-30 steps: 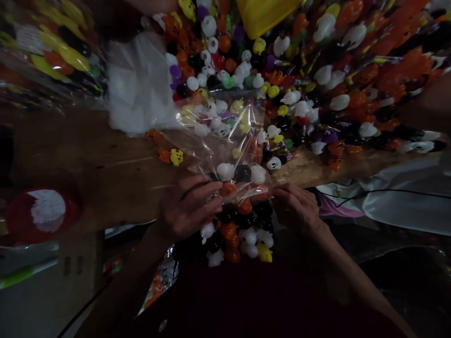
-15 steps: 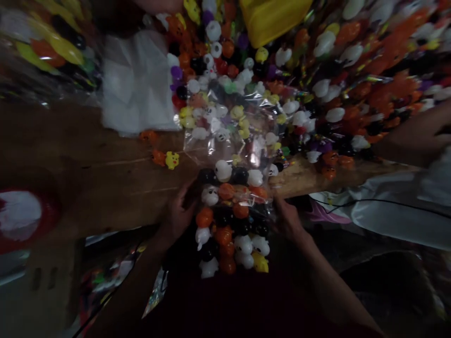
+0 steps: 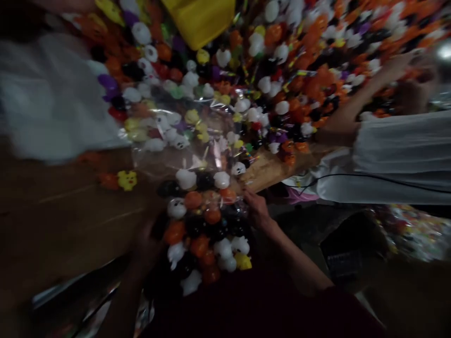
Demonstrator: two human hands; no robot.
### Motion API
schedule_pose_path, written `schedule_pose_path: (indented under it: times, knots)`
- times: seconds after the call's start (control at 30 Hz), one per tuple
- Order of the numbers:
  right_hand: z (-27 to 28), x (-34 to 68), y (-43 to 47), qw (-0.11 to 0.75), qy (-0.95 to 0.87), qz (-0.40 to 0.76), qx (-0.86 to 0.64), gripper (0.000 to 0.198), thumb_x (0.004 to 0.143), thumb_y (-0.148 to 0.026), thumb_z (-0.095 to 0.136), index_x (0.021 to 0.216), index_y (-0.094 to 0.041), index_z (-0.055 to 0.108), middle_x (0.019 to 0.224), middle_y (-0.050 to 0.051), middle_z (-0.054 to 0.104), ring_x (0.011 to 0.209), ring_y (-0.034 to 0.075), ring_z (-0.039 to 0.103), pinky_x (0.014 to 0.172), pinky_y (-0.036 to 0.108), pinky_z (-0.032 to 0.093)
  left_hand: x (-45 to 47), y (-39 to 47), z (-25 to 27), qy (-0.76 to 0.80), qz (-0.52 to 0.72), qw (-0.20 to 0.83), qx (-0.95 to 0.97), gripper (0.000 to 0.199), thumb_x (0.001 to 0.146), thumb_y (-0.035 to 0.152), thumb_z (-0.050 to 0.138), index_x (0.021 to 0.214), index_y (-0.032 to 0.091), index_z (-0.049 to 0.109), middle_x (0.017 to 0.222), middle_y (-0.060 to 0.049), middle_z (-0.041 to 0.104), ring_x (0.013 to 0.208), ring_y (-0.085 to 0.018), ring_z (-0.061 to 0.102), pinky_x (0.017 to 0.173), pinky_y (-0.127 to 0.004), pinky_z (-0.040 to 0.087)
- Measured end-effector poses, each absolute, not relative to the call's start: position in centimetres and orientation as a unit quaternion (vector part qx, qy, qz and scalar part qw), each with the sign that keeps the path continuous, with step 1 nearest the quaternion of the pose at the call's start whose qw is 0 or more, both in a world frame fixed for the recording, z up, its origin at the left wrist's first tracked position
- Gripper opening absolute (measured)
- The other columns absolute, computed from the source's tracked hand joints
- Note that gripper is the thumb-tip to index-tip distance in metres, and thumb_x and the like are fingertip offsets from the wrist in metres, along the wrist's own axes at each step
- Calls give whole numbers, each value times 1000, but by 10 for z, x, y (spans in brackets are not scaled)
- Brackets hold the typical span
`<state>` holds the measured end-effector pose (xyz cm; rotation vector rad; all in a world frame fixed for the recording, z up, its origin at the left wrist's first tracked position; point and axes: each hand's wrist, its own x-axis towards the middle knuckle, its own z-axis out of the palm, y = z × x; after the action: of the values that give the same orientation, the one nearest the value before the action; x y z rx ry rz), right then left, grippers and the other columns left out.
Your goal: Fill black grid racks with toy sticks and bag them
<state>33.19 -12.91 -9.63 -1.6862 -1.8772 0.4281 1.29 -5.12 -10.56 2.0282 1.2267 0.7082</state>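
A clear plastic bag (image 3: 165, 162) filled with small rubbery toys lies in front of me, its lower part over the table's edge near my body. White, orange, black and yellow toys (image 3: 211, 218) show in rows inside it. My right hand (image 3: 259, 209) grips the bag's right side with its fingers closed at the edge. On the other side my left hand (image 3: 146, 241) holds the left edge; it is dark and blurred, with its fingertips hidden.
Loose toys (image 3: 292, 89) cover the table's far side. A yellow container (image 3: 200, 21) stands among them, and whitish plastic bags (image 3: 59, 103) lie at left. A yellow toy (image 3: 127, 180) sits on bare wood. At right, another person's arm (image 3: 352, 103) reaches into the pile.
My view has swung to the right, so the table and bag appear further left. More of the other person's arms and sleeve shows. Both my hands stay at the bag's sides.
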Motion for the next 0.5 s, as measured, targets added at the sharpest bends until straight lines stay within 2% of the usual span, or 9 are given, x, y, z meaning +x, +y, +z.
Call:
schedule_pose_path:
  times: [0.07, 0.17, 0.3, 0.5]
  knots:
    - [-95, 334, -128, 291, -730, 146, -601, 24, 97, -24, 44, 100, -18, 66, 86, 8, 69, 66, 17, 64, 56, 25, 50, 16, -45, -104, 515, 254, 305, 760, 38, 85, 50, 56, 100, 19, 71, 78, -7, 75, 65, -23, 70, 54, -30, 56]
    - [-95, 330, -127, 319, -740, 149, -573, 32, 101, -26, 39, 101, -17, 70, 89, 12, 71, 69, 19, 67, 59, 26, 52, 19, -38, -103, 539, 247, 269, 760, 36, 89, 50, 51, 79, 20, 68, 63, -4, 69, 55, -19, 64, 53, -27, 51]
    - [-87, 325, -140, 331, -739, 186, -557, 32, 103, -24, 39, 98, -18, 71, 86, 10, 71, 66, 16, 67, 58, 23, 52, 18, -52, -94, 533, 267, 260, 759, 31, 94, 39, 49, 87, 20, 72, 72, -4, 74, 63, -17, 68, 60, -24, 54]
    - [-76, 319, -170, 295, -735, 239, -562, 24, 100, -21, 46, 90, -19, 67, 71, 3, 63, 55, 12, 61, 52, 20, 45, 6, -108, -88, 510, 309, 272, 755, 25, 96, 18, 48, 97, 22, 73, 104, -9, 79, 99, -20, 75, 88, -31, 59]
